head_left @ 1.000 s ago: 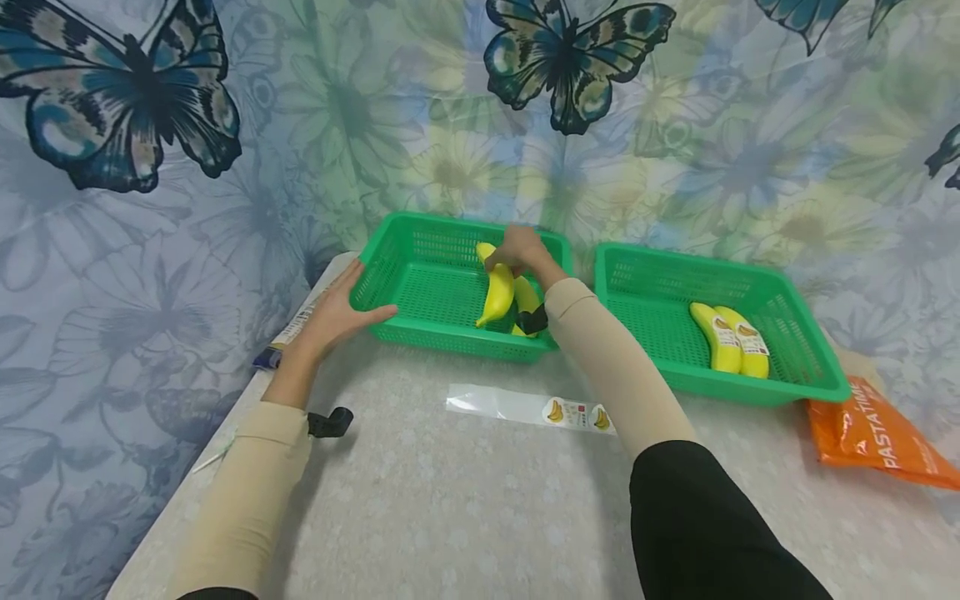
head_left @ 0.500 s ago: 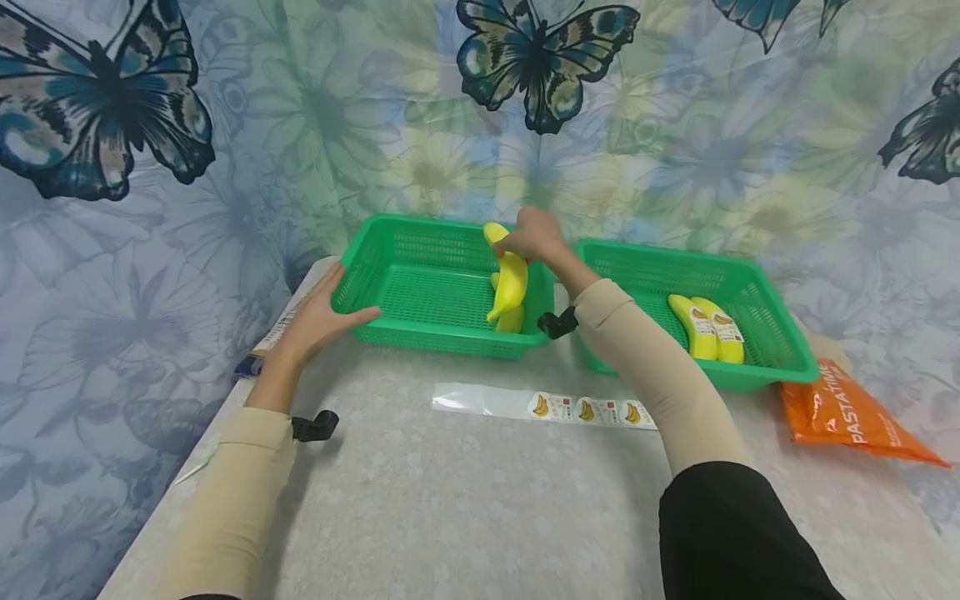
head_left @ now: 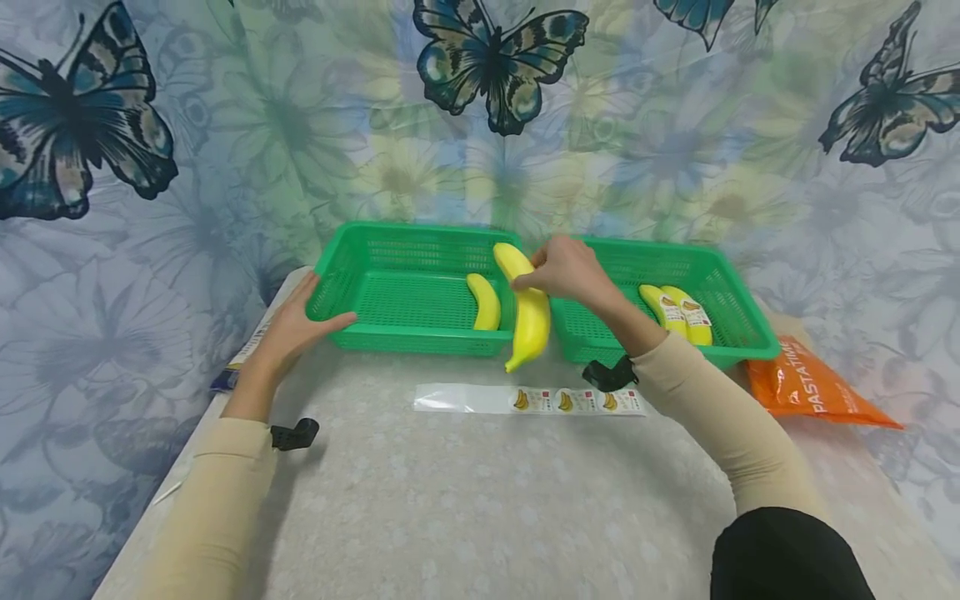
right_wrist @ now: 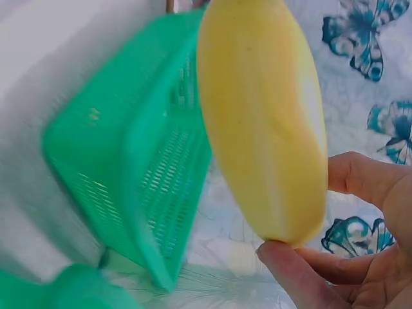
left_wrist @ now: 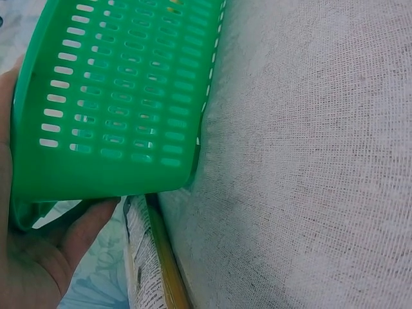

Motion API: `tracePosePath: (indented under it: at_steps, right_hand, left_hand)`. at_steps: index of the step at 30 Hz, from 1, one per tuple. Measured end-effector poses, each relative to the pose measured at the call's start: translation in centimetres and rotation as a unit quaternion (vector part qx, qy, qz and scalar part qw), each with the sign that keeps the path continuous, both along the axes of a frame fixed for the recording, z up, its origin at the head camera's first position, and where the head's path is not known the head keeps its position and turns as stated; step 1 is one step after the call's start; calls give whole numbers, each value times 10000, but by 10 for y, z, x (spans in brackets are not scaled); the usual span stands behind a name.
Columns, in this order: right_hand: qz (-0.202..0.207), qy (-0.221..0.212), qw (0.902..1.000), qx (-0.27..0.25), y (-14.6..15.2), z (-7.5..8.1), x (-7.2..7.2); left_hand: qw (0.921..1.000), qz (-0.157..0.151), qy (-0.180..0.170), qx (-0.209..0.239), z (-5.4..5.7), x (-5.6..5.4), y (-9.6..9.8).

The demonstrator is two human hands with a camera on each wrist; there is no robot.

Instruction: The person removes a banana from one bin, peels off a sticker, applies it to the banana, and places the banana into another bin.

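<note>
In the head view my right hand (head_left: 572,271) pinches a yellow banana (head_left: 531,321) between thumb and fingers, near the adjoining ends of the two baskets. The right wrist view shows this banana (right_wrist: 264,122) close up, its face bare of any label, with the thumb at its end. My left hand (head_left: 285,333) rests on the left end of the left green plastic basket (head_left: 420,340), fingers straight along the end and thumb stretched over the front rim. Another banana (head_left: 486,304) lies in that basket, near its right end.
A second green basket (head_left: 637,250) at the right holds two bananas with labels (head_left: 678,315). A strip of banana stickers (head_left: 525,400) lies on the table before the baskets. An orange packet (head_left: 817,383) sits at the right; another packet (left_wrist: 151,264) lies by the left basket's end.
My right hand has lifted the banana out of the left basket and brought it right and nearer. The left hand keeps its place on the basket. The head view has turned rightward.
</note>
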State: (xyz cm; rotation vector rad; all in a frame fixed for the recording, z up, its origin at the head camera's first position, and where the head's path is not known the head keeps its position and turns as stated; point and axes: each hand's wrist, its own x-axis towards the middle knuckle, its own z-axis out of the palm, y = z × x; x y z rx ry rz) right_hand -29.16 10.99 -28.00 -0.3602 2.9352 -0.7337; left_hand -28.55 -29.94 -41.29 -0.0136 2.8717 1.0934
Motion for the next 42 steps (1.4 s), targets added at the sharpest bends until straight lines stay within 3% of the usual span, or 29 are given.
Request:
tracePosePath:
  at_steps: [7, 11, 16, 22, 28, 34, 42]
  right_hand:
    - [-58, -292, 9996, 6, 25, -30, 55]
    - [-123, -483, 9985, -209, 37, -59, 84]
    - [-368, -731, 9958, -402, 45, -97, 108]
    - [-595, -996, 9910, -661, 51, -131, 125]
    - [-750, -1111, 9889, -636, 55, -153, 138]
    - [-725, -1118, 9889, -653, 58, -164, 143]
    - [-694, -974, 9910, -592, 56, -164, 144]
  left_hand:
    - [10000, 18, 9, -37, 0, 1, 1]
    - [10000, -18, 65, 62, -1, 0, 3]
    - [9999, -19, 74, 87, -5, 1, 3]
    - [9999, 8, 136, 63, -3, 2, 3]
    - [9999, -1, 90, 69, -1, 0, 5]
    - [9999, -3, 75, 144, -3, 1, 4]
    - [9997, -61, 106, 214, -3, -1, 3]
